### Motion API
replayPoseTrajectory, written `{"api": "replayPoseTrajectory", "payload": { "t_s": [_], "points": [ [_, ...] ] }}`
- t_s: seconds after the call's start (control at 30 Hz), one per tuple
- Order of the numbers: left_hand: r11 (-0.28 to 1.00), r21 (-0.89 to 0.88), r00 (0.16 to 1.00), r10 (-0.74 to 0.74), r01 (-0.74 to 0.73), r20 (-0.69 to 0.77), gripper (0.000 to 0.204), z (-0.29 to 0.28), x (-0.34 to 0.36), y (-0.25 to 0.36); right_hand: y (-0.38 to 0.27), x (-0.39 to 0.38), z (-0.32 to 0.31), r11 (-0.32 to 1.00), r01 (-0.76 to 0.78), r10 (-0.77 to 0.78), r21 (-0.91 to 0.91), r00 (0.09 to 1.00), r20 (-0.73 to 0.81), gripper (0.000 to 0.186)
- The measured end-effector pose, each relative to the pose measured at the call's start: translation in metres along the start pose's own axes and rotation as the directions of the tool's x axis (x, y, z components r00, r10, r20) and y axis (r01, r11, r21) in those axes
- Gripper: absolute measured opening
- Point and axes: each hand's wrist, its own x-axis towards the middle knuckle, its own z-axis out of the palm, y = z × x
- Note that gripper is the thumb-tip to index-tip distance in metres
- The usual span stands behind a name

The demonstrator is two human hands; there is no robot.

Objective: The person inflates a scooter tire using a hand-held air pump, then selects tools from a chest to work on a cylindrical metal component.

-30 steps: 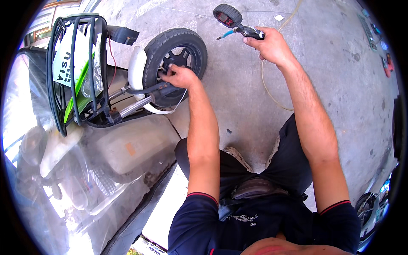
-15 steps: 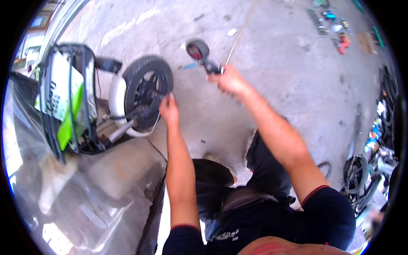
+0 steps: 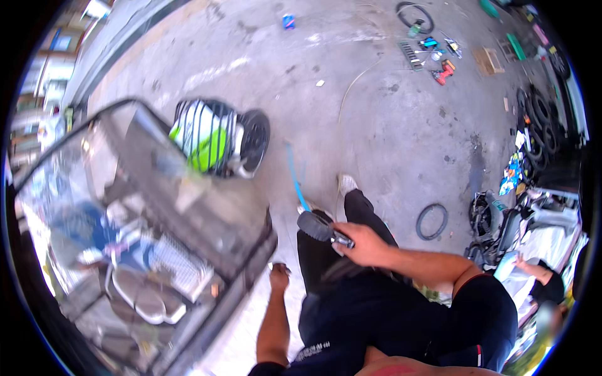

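My right hand (image 3: 367, 243) is closed round the handle of a tyre inflator (image 3: 316, 227) with a round black gauge head, held in front of my thighs. A blue hose (image 3: 294, 173) shows just beyond the gauge head. My left hand (image 3: 279, 273) hangs low at my left side with its fingers curled. Something small and pale shows at its fingers, too small to name. Ahead on the left is a vehicle wheel (image 3: 254, 143) with a black tyre, beside a black wire rack (image 3: 207, 135) around a white and green panel. Both hands are apart from the wheel.
A vehicle with a clear plastic cover (image 3: 119, 188) fills the left side, close to my left arm. A loose tyre (image 3: 432, 222) lies on the floor at right. Tools, including a red power drill (image 3: 444, 74), lie far right. Another person (image 3: 542, 276) is at the right edge.
I have moved back from the wheel, which now looks smaller and farther off. My left hand has left the wheel and dropped to my side. The inflator has come in close to my body.
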Motion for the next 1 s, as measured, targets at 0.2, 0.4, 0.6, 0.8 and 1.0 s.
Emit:
{"api": "replayPoseTrajectory", "payload": {
  "t_s": [0.2, 0.4, 0.6, 0.8, 1.0],
  "points": [
    [0.996, -0.021, 0.979, -0.093, 0.091, -0.183, 0.034, -0.052, -0.068, -0.045, -0.115, -0.019, -0.075, 0.882, 0.247, -0.016, -0.402, 0.867, 0.498, 0.041],
    [0.958, -0.248, 0.918, -0.222, 0.143, -0.329, 0.043, -0.066, -0.132, -0.148, -0.196, -0.042, 0.013, 0.809, 0.249, 0.206, -0.532, 0.728, 0.654, 0.025],
    [0.669, -0.743, 0.894, -0.317, -0.026, -0.317, 0.022, -0.208, -0.180, -0.344, -0.204, -0.089, 0.213, 0.796, 0.441, 0.071, -0.413, 0.611, 0.789, 0.032],
    [0.709, -0.688, 0.727, -0.390, -0.155, -0.566, 0.033, -0.330, -0.257, -0.441, -0.292, -0.108, 0.434, 0.818, 0.439, 0.076, -0.371, 0.557, 0.827, 0.037],
    [0.875, -0.373, 0.579, -0.138, -0.308, -0.803, 0.035, -0.427, -0.282, -0.421, -0.287, -0.088, 0.542, 0.792, 0.282, 0.388, -0.542, 0.453, 0.802, 0.030]
  ]
}}
